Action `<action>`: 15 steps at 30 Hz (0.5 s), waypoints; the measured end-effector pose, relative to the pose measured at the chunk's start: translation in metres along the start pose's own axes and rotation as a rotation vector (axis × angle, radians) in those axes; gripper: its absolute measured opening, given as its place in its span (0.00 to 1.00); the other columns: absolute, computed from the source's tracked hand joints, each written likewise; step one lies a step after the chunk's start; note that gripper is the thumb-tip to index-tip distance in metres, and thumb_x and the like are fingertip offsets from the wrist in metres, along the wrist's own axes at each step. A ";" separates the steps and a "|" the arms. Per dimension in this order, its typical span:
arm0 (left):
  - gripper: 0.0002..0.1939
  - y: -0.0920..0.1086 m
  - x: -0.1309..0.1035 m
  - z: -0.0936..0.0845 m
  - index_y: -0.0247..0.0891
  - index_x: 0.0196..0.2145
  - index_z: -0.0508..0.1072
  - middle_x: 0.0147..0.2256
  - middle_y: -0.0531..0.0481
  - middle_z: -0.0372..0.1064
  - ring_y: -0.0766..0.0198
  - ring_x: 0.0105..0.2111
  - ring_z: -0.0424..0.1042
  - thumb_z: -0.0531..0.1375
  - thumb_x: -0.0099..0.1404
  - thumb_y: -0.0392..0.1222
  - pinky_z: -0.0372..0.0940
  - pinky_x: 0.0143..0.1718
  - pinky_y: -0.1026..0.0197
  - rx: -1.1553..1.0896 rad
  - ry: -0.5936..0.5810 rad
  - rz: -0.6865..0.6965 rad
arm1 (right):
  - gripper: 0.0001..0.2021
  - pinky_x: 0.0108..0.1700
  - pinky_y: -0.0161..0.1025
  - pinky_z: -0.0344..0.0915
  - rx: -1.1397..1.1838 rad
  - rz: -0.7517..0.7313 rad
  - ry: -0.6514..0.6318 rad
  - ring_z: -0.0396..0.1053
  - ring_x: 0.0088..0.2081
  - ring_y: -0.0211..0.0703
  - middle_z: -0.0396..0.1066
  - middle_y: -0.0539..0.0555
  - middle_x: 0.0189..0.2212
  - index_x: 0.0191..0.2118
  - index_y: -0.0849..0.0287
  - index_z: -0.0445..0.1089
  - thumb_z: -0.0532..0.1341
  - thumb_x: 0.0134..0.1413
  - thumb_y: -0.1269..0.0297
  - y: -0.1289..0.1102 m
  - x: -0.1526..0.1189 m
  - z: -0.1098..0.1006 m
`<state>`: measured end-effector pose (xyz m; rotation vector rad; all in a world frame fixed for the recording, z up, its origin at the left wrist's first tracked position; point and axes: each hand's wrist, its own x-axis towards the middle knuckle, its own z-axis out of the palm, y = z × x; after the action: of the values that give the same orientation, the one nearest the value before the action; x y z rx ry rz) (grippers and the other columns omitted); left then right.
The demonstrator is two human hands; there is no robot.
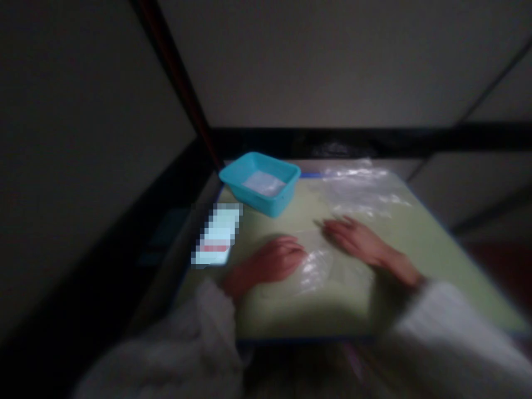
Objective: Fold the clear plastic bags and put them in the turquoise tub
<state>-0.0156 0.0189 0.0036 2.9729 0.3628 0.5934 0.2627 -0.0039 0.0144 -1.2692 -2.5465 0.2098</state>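
A clear plastic bag or sheet (316,269) lies flat on the yellow-green table (299,324), between my hands. My left hand (276,259) rests at its left side with the fingers curled together; whether they pinch the plastic is too blurred to tell. My right hand (355,238) lies at the upper right of the plastic, palm down, its fingers stretched to the left. The fingertips are near a small thin dark shape that I cannot make out.
A turquoise basket (280,205) with something whitish inside stands at the back left. Below it, a lit, pixelated screen (218,235) lies by the left edge. More clear plastic (361,188) is spread at the back right, before the wall (332,66).
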 end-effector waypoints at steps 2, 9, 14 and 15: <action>0.11 -0.002 0.000 -0.001 0.34 0.41 0.73 0.40 0.46 0.74 0.60 0.43 0.70 0.51 0.67 0.34 0.61 0.53 0.54 0.010 0.003 -0.011 | 0.19 0.59 0.57 0.55 -0.009 0.012 0.009 0.64 0.56 0.50 0.66 0.57 0.56 0.58 0.56 0.61 0.46 0.64 0.63 0.000 -0.003 -0.005; 0.13 -0.006 -0.002 -0.006 0.33 0.41 0.73 0.38 0.44 0.74 0.60 0.42 0.70 0.49 0.69 0.37 0.63 0.50 0.54 0.069 0.013 -0.056 | 0.19 0.55 0.56 0.62 -0.022 0.037 0.038 0.67 0.52 0.51 0.69 0.59 0.52 0.54 0.59 0.65 0.46 0.64 0.64 0.000 -0.009 -0.017; 0.12 -0.006 -0.003 -0.007 0.33 0.40 0.73 0.37 0.44 0.74 0.59 0.40 0.70 0.50 0.67 0.37 0.64 0.49 0.54 0.037 0.071 -0.015 | 0.18 0.54 0.54 0.63 0.031 0.034 -0.006 0.66 0.53 0.50 0.69 0.58 0.52 0.53 0.57 0.67 0.48 0.64 0.60 0.005 -0.017 -0.023; 0.12 -0.005 -0.003 -0.007 0.33 0.40 0.72 0.37 0.44 0.74 0.60 0.40 0.70 0.51 0.67 0.37 0.64 0.49 0.54 0.014 0.087 -0.006 | 0.18 0.55 0.54 0.62 0.048 0.032 -0.016 0.66 0.53 0.50 0.69 0.57 0.53 0.53 0.56 0.67 0.48 0.65 0.60 0.007 -0.019 -0.024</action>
<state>-0.0223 0.0228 0.0083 2.9645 0.3844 0.7249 0.2860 -0.0149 0.0318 -1.2965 -2.5197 0.2878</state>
